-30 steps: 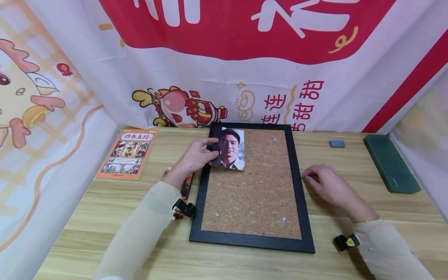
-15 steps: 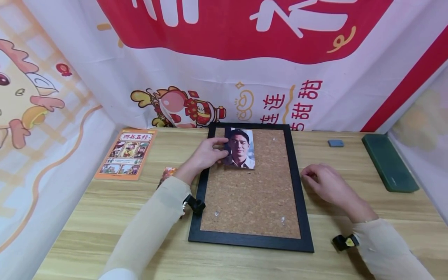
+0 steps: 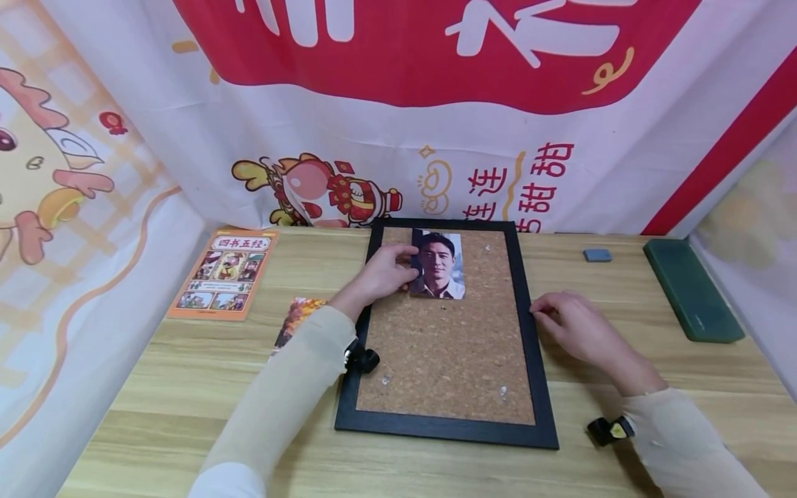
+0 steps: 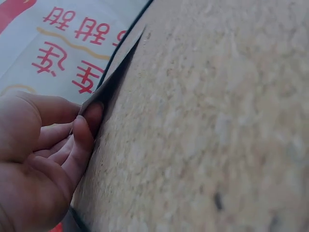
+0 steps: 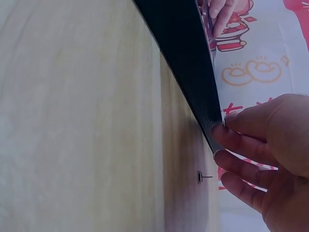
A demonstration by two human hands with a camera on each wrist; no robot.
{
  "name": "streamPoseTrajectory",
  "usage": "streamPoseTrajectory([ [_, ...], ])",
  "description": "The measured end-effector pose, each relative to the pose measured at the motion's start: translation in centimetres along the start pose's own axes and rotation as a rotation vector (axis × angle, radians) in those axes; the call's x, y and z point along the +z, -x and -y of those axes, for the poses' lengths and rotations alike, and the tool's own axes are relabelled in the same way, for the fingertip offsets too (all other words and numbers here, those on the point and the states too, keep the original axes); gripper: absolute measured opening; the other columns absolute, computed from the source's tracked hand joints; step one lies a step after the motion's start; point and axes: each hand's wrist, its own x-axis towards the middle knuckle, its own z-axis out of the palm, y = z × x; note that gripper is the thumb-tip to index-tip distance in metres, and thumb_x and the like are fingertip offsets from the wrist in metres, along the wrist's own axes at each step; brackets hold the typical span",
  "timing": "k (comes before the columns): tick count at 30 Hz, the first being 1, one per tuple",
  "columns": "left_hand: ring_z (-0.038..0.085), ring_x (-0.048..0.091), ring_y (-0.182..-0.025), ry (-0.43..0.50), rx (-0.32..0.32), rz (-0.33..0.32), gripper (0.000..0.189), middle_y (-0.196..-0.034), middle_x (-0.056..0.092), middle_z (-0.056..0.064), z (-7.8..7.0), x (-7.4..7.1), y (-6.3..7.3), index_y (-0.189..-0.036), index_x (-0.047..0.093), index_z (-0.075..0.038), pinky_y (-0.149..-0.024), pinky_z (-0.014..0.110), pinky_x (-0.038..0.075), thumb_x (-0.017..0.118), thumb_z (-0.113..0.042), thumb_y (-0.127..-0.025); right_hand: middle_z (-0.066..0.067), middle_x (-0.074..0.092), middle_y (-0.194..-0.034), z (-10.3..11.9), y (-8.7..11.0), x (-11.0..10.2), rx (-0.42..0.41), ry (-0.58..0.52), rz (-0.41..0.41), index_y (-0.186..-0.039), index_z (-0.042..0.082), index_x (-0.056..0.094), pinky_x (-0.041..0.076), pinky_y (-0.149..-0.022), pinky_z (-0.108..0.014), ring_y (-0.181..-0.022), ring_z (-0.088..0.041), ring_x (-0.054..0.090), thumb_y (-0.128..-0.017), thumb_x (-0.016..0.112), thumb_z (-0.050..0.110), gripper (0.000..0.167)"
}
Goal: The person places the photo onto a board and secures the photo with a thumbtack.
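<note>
My left hand [image 3: 386,273] pinches the left edge of a portrait photo [image 3: 441,266] over the upper part of a black-framed cork board [image 3: 454,360]. In the left wrist view, the photo [image 4: 113,72] is seen nearly edge-on at a slant above the cork, between thumb and fingers. At the frame's right side, my right hand [image 3: 575,325] has its fingertips against the black edge, fingers loosely bent. From the right wrist, a thumbtack [image 5: 201,177] shows near those fingers, its pin sticking out. Whether the photo's underside touches the cork cannot be told.
Several small clear pieces, like the one at lower left [image 3: 386,380], dot the cork. A photo with autumn colours [image 3: 299,315] lies partly under the left sleeve. An orange booklet [image 3: 221,274] is at left; a blue eraser-like block [image 3: 598,255] and green case [image 3: 693,290] at right.
My left hand has carried the portrait photo rightward over the cork, uncovering more of the autumn photo. My right hand has shifted slightly left onto the frame's edge.
</note>
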Motion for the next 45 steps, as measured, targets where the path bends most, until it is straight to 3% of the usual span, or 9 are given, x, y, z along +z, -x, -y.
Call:
streamPoseTrajectory([
  [6, 0.022, 0.069, -0.105, -0.240, 0.094, -0.038, 0.047, -0.136, 0.071, 0.019, -0.3, 0.6, -0.7, -0.150, 0.061, -0.003, -0.095, 0.037, 0.056, 0.068, -0.013, -0.104, -0.014, 0.076, -0.109, 0.2, 0.1, 0.0, -0.017, -0.017, -0.036, -0.112, 0.004, 0.077, 0.057, -0.092, -0.056, -0.103, -0.030, 0.067, -0.106, 0.067, 0.010, 0.013],
  [15, 0.023, 0.065, -0.104, -0.350, 0.111, -0.038, 0.048, -0.123, 0.071, 0.016, -0.5, 1.1, -1.6, -0.148, 0.061, -0.001, -0.095, 0.038, 0.055, 0.070, -0.016, -0.103, -0.014, 0.077, -0.112, 1.1, -0.3, -0.6, -0.054, -0.047, -0.070, -0.112, 0.006, 0.078, 0.058, -0.095, -0.057, -0.107, -0.031, 0.070, -0.107, 0.065, 0.011, 0.015],
  [21, 0.025, 0.062, -0.107, -0.410, 0.092, -0.049, 0.051, -0.118, 0.069, 0.013, -0.7, 1.1, -1.8, -0.149, 0.061, -0.001, -0.095, 0.040, 0.054, 0.072, -0.022, -0.103, -0.011, 0.077, -0.116, 3.0, -1.7, -1.0, -0.017, -0.071, -0.006, -0.118, 0.009, 0.078, 0.060, -0.094, -0.053, -0.107, -0.028, 0.070, -0.109, 0.065, 0.017, 0.017],
  [25, 0.022, 0.060, -0.104, -0.436, 0.111, -0.058, 0.052, -0.113, 0.068, 0.010, -0.4, 1.2, -2.0, -0.147, 0.063, -0.002, -0.092, 0.037, 0.052, 0.073, -0.026, -0.102, -0.011, 0.077, -0.115, 3.8, -3.1, -0.9, 0.007, -0.148, 0.019, -0.120, 0.010, 0.077, 0.059, -0.085, -0.043, -0.100, -0.024, 0.068, -0.109, 0.066, 0.019, 0.018],
  [29, 0.026, 0.060, -0.110, -0.457, 0.102, -0.050, 0.052, -0.117, 0.068, 0.013, -0.9, 1.3, -1.9, -0.148, 0.061, -0.001, -0.097, 0.040, 0.052, 0.072, -0.024, -0.103, -0.012, 0.076, -0.111, 4.1, -5.0, -0.6, 0.002, -0.232, -0.002, -0.121, 0.007, 0.076, 0.054, -0.079, -0.036, -0.094, -0.024, 0.065, -0.109, 0.066, 0.020, 0.020],
  [36, 0.022, 0.060, -0.105, -0.461, 0.117, -0.039, 0.054, -0.115, 0.066, 0.009, -0.3, 1.3, -2.4, -0.148, 0.061, -0.003, -0.091, 0.036, 0.051, 0.073, -0.030, -0.103, -0.014, 0.075, -0.113, 4.9, -8.9, -0.2, 0.091, -0.374, 0.013, -0.127, 0.008, 0.075, 0.053, -0.073, -0.033, -0.091, -0.026, 0.061, -0.110, 0.065, 0.025, 0.026],
  [45, 0.024, 0.060, -0.104, -0.408, 0.082, -0.008, 0.054, -0.117, 0.065, 0.012, -0.5, 1.3, -2.2, -0.149, 0.060, -0.001, -0.093, 0.038, 0.051, 0.073, -0.026, -0.103, -0.019, 0.077, -0.104, 6.2, -13.8, 0.9, 0.073, -0.513, -0.039, -0.122, -0.002, 0.076, 0.058, -0.075, -0.026, -0.088, -0.020, 0.071, -0.109, 0.065, 0.015, 0.025],
])
